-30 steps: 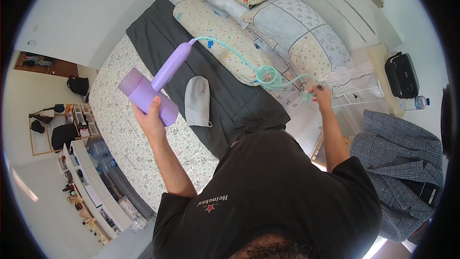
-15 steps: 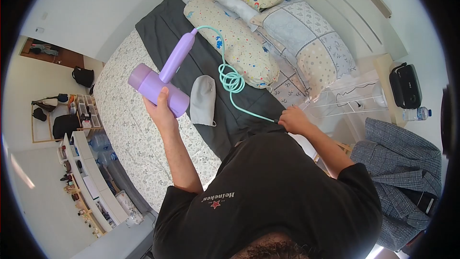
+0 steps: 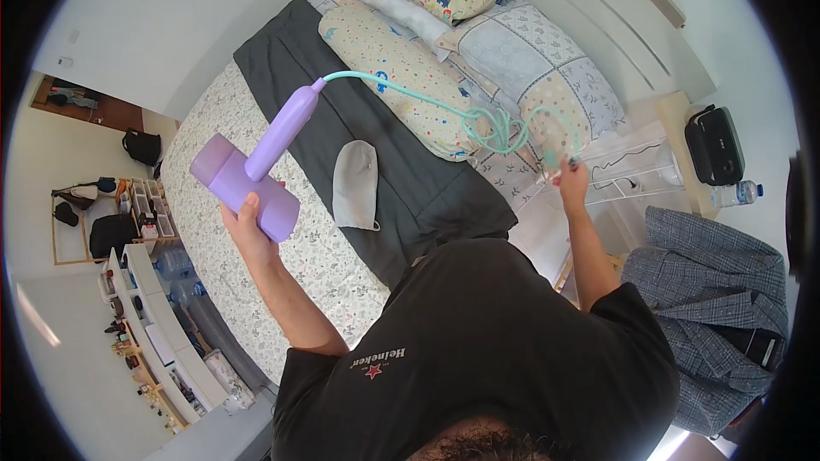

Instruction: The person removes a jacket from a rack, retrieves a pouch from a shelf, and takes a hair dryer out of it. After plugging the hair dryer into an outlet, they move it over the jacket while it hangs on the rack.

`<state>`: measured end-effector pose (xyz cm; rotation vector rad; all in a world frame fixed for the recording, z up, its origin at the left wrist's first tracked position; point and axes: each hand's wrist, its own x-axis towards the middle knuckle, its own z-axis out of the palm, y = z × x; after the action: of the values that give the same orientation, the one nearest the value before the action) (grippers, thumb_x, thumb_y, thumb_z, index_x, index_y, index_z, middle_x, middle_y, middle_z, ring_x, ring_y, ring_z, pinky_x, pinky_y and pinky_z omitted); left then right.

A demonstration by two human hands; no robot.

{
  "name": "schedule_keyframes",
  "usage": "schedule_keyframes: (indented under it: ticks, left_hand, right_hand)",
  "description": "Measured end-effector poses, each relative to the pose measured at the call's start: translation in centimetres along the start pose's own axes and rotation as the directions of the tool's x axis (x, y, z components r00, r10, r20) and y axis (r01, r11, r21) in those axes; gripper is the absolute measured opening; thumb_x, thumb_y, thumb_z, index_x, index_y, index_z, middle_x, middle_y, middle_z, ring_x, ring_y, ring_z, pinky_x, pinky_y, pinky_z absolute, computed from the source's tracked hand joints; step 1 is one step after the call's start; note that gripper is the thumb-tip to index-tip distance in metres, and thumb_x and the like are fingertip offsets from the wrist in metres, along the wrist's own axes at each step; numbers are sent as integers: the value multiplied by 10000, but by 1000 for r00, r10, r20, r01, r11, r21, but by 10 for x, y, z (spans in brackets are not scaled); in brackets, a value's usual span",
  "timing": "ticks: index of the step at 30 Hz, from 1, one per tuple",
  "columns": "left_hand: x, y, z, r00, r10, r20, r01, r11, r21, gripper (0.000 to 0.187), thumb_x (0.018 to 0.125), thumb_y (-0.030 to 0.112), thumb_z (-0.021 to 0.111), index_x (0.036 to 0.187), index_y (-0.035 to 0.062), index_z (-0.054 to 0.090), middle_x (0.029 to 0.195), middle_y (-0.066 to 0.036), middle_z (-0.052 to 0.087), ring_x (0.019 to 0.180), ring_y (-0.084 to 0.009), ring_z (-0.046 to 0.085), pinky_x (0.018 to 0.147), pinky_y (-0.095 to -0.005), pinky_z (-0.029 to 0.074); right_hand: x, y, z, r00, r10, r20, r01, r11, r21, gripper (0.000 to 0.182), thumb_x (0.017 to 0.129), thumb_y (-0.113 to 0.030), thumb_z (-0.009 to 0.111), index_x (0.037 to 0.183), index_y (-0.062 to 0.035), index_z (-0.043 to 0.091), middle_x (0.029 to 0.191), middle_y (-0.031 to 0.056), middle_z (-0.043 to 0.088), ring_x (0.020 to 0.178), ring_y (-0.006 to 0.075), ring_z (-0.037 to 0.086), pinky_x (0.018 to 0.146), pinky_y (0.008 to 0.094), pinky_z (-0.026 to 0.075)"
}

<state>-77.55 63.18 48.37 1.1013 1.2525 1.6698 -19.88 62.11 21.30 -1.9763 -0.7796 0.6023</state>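
A lilac hair dryer (image 3: 282, 132) is held up over the bed, its handle pointing up and to the right. My left hand (image 3: 248, 226) is wrapped round its barrel near the lower end. From the handle tip a mint-green cord (image 3: 397, 87) runs right to a loose coil in the air beside the pillows. My right hand (image 3: 572, 183) is closed on the cord's far end, which is blurred, above the wire rack by the bed. A grey cloth pouch (image 3: 355, 183) with a small loop lies on the dark blanket (image 3: 410, 196) between my hands.
Pillows (image 3: 547, 55) and a bolster (image 3: 384, 77) lie at the bed's head. Right of the bed are a white wire rack (image 3: 632, 175), a black speaker (image 3: 716, 145), a water bottle (image 3: 736, 194) and a checked jacket (image 3: 709, 290). Shelves (image 3: 162, 324) stand at left.
My right hand has moved up and right with the cord's end, carrying the coil rightward. My left hand and the hair dryer have shifted left and down.
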Motion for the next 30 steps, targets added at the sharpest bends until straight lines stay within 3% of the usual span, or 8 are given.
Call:
schedule_keyframes:
  ticks: [6,8,10,12,14,24,28,30]
  left_hand:
    - [4,-23,22,996,-56,-67,54,998,-26,605,857,190,632,1359,-52,397,1111,-225,593,988,-305,644,798,-480,602]
    - [6,-29,29,995,-58,-77,56,998,-29,588,863,182,628,1353,-52,401,1107,-223,593,992,-298,642,797,-479,603]
    - [10,-32,38,995,-49,-89,46,998,-34,548,878,162,614,1338,-53,408,1090,-218,593,985,-279,640,794,-472,605]
    - [14,-35,45,995,-50,-87,46,998,-41,541,878,161,613,1333,-52,411,1088,-217,593,975,-279,641,792,-473,605]
    - [14,-35,55,993,-43,-108,40,999,-35,512,883,164,604,1312,-50,424,1086,-216,593,956,-281,643,781,-472,604]
    - [15,-32,70,982,-186,-38,173,958,-230,639,873,387,577,1314,-46,414,1039,-223,631,892,-352,676,784,-484,593]
    - [6,-8,78,991,-129,-25,121,969,-217,660,851,404,594,1312,-41,435,1028,-223,638,862,-357,683,781,-470,595]
    - [1,2,76,989,-139,53,147,968,-203,702,824,424,610,1318,-46,443,1031,-231,636,860,-353,685,769,-469,598]
  right_hand:
    - [-27,-147,-41,932,-341,-127,364,863,351,138,941,-110,623,925,-2,537,886,95,654,735,155,659,619,278,526]
    - [-63,-188,-44,509,-860,34,859,506,-83,105,912,-66,638,905,-12,548,942,114,667,795,212,660,659,324,522]
    - [-108,-213,-32,430,-864,262,892,452,24,79,874,-43,657,931,-38,602,793,134,648,715,325,649,634,394,487]
    - [-135,-188,-9,493,-638,591,758,648,68,84,883,-91,673,927,-63,607,759,163,626,729,375,632,628,418,479]
    - [-148,-174,15,380,-521,764,766,640,55,148,920,-209,651,928,-69,605,749,172,620,752,395,624,634,450,473]
    - [-208,-240,109,-67,-677,733,684,503,528,259,966,-299,553,919,-74,672,827,139,685,805,365,658,695,467,506]
    - [-209,-246,156,-126,-523,843,802,446,396,254,932,-302,593,924,-65,685,820,156,689,786,374,660,688,469,508]
    - [-195,-238,175,47,-453,890,755,600,265,253,910,-285,617,916,-43,687,789,139,703,678,322,678,624,428,524]
